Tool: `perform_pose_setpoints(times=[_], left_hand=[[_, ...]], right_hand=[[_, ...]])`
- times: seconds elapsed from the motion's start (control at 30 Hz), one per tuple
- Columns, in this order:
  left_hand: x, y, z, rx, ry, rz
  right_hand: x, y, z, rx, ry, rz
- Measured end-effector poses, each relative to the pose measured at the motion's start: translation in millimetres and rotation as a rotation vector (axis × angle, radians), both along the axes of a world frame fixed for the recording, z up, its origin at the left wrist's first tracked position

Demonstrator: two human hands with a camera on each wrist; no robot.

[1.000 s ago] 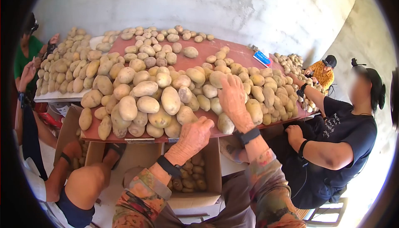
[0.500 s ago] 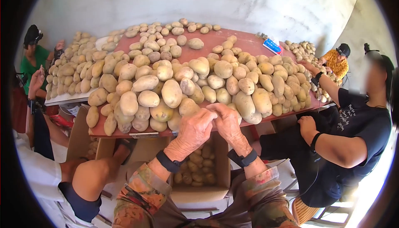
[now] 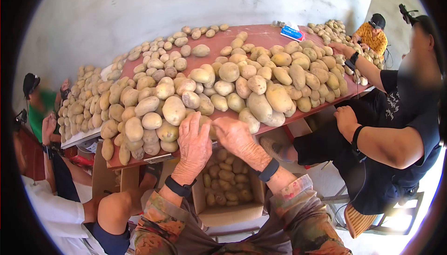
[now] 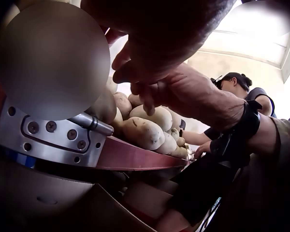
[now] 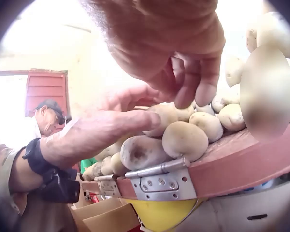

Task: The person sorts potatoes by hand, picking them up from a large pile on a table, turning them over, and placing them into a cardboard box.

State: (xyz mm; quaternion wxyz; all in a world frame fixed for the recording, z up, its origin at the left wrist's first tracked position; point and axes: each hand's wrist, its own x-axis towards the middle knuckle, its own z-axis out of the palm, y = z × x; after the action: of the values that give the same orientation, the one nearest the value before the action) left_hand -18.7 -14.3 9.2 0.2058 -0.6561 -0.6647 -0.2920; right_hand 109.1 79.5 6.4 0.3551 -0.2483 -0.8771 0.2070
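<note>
A big heap of potatoes [image 3: 260, 87] covers the red table [image 3: 260, 36]. Both my hands meet at its front edge, around one potato [image 3: 207, 124]. My left hand [image 3: 195, 131] lies on the heap with its fingers stretched forward, touching that potato from the left. My right hand [image 3: 228, 131] curls its fingers over the same potato from the right. In the left wrist view, the right hand [image 4: 183, 96] hooks its fingers above the edge potatoes [image 4: 145, 133]. The right wrist view shows the left hand [image 5: 96, 133] reaching in across the front potatoes [image 5: 183, 137].
An open cardboard box [image 3: 228, 213] partly filled with potatoes stands under the table edge below my hands. A person in a dark shirt [image 3: 400, 129] sits at the right and another person [image 3: 51, 208] at the left. A metal hinge [image 5: 164, 181] is fixed to the table rim.
My right hand has drawn back from the heap to the front edge. My left hand has moved up onto the potatoes, and both hands now meet on one potato.
</note>
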Motion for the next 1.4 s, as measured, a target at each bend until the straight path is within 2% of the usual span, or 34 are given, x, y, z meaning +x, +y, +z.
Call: perform_pose_setpoints(times=[0.07,0.33,0.43,0.5,0.53,0.57,0.63,0.7,0.87,0.97,1.07,1.17,1.4], left_hand=[[-3,4,-6,0.011,-0.003,0.02],[-12,13,-19,-0.069,0.215,0.11],[-14,9,-15,-0.069,0.157,0.075],[-15,6,-11,-0.051,0.124,0.047],[-15,4,-9,-0.045,0.106,0.032],[-14,3,-6,-0.08,0.139,0.042],[-11,2,2,-0.149,0.203,0.057],[-11,2,5,-0.168,0.28,0.055],[-11,8,8,-0.218,0.378,0.06],[-15,10,8,-0.239,0.328,0.048],[3,-1,18,-0.272,0.201,0.051],[6,-9,-2,-0.093,0.098,0.028],[8,-12,-17,-0.043,-0.175,0.062]], right_hand=[[-2,-13,4,0.138,0.042,0.011],[15,-42,30,0.213,0.275,0.329],[18,-48,25,0.239,0.287,0.376],[25,-36,26,0.315,0.195,0.293],[29,-27,26,0.293,0.172,0.182],[28,-12,19,0.284,0.256,0.123],[39,-1,31,-0.019,0.342,-0.005],[44,8,35,-0.21,0.425,-0.07],[51,21,44,-0.366,0.574,-0.105],[55,28,45,-0.379,0.648,-0.134],[60,34,46,-0.38,0.679,-0.149],[65,35,48,-0.407,0.69,-0.142],[62,36,48,-0.386,0.695,-0.137]])
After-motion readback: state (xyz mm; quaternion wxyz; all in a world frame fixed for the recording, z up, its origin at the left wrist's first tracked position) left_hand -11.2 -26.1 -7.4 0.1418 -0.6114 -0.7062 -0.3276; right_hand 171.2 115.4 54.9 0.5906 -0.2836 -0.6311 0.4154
